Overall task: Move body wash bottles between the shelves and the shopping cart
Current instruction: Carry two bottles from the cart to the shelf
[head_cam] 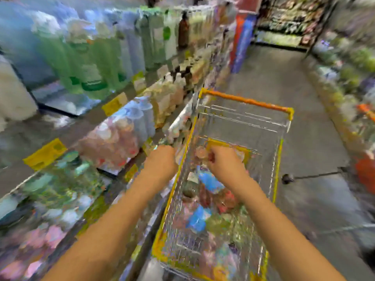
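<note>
cart (239, 102) already holds several bottles (205, 179) (blurred); shelves (113, 104) remain stocked. left hand (162, 159) and right hand (223, 159) look curled over it; grip contents cannot be told.

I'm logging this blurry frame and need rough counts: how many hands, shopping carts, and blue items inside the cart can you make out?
Hands: 2, left hand and right hand
Shopping cart: 1
Blue items in the cart: 2, and
Total: 5
The blur hides the rest of the cart's contents.
</note>
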Motion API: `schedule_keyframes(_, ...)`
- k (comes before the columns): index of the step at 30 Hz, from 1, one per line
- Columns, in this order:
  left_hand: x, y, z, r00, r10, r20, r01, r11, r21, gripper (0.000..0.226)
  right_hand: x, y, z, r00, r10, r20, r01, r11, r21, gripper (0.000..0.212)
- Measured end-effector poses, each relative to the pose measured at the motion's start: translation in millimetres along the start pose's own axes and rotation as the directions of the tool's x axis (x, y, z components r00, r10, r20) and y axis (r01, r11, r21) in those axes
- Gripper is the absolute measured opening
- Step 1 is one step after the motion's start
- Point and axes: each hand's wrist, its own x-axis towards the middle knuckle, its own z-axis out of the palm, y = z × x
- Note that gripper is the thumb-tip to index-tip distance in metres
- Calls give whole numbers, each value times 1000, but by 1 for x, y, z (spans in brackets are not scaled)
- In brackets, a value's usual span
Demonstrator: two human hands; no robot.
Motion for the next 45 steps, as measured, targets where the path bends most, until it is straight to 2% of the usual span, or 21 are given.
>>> schedule_keyframes(3, 30, 30, 24, 993, 83, 89, -84, 996, 9, 28, -1, 46, -1, 990, 142, -24, -142, 990, -6, 9)
schedule_keyframes(7, 71, 50, 67, 964, 114, 238, -114, 993, -15, 15, 3, 93, 16, 945, 327, -1, -327, 945, 18, 9)
schedule_keyframes(9, 88, 51, 90, 946, 107, 306, -103, 994, -31, 29, 4, 108, 26, 920, 391, 18, -391, 919, 55, 12)
schedule_keyframes(10, 97, 50, 104, 937, 105, 333, -97, 994, -39, 27, 6, 116, 32, 910, 415, 22, -415, 907, 74, 13)
schedule_keyframes(14, 126, 30, 165, 883, 51, 466, -38, 999, -38, 17, 12, 145, 70, 877, 475, 75, -481, 869, 121, 10)
schedule_keyframes(18, 142, 11, 224, 821, 28, 570, -25, 1000, -13, 19, 19, 179, 127, 821, 531, 208, -562, 816, 135, 26)
schedule_keyframes(19, 147, 8, 237, 813, 13, 581, -10, 1000, -9, 24, 24, 186, 139, 798, 549, 249, -591, 794, 144, 24)
schedule_keyframes(21, 159, 7, 255, 801, -2, 599, 18, 1000, -21, 27, 40, 201, 158, 763, 581, 284, -633, 761, 143, 6)
schedule_keyframes(23, 177, 6, 275, 795, -35, 605, 86, 995, -55, 22, 58, 219, 174, 752, 602, 267, -652, 738, 173, 29)
schedule_keyframes(26, 207, 7, 315, 791, -54, 609, 222, 954, -203, 34, 85, 250, 195, 751, 620, 226, -660, 710, 245, 39)
schedule_keyframes(29, 229, 19, 352, 788, -138, 600, 444, 803, -398, 59, 110, 279, 221, 738, 651, 175, -671, 683, 290, 39)
schedule_keyframes(32, 254, 28, 384, 725, -270, 634, 645, 590, -486, 54, 136, 302, 253, 776, 620, 119, -624, 726, 287, 57)
schedule_keyframes(35, 280, 28, 416, 623, -335, 707, 777, 371, -508, 62, 166, 327, 278, 826, 537, 172, -559, 741, 373, 44)
schedule_keyframes(36, 287, 27, 426, 597, -332, 731, 801, 309, -514, 60, 176, 338, 286, 851, 500, 159, -519, 758, 396, 50)
schedule_keyframes(37, 293, 28, 435, 575, -341, 744, 818, 244, -520, 60, 184, 347, 294, 873, 463, 150, -484, 797, 362, 60)
schedule_keyframes(38, 297, 28, 445, 562, -347, 751, 825, 178, -536, 64, 189, 353, 301, 886, 438, 153, -463, 849, 255, 69)
schedule_keyframes(39, 301, 30, 451, 560, -360, 746, 821, 119, -558, 71, 194, 358, 309, 895, 419, 155, -435, 896, 86, 76)
schedule_keyframes(41, 304, 32, 464, 562, -402, 723, 799, 35, -601, 73, 198, 363, 323, 902, 407, 146, -368, 900, -235, 77)
schedule_keyframes(43, 306, 30, 475, 562, -410, 718, 785, -9, -619, 77, 203, 362, 333, 893, 440, 93, -395, 867, -304, 71)
schedule_keyframes(45, 306, 27, 476, 574, -380, 725, 781, -12, -624, 72, 208, 363, 340, 897, 441, 39, -408, 858, -313, 63)
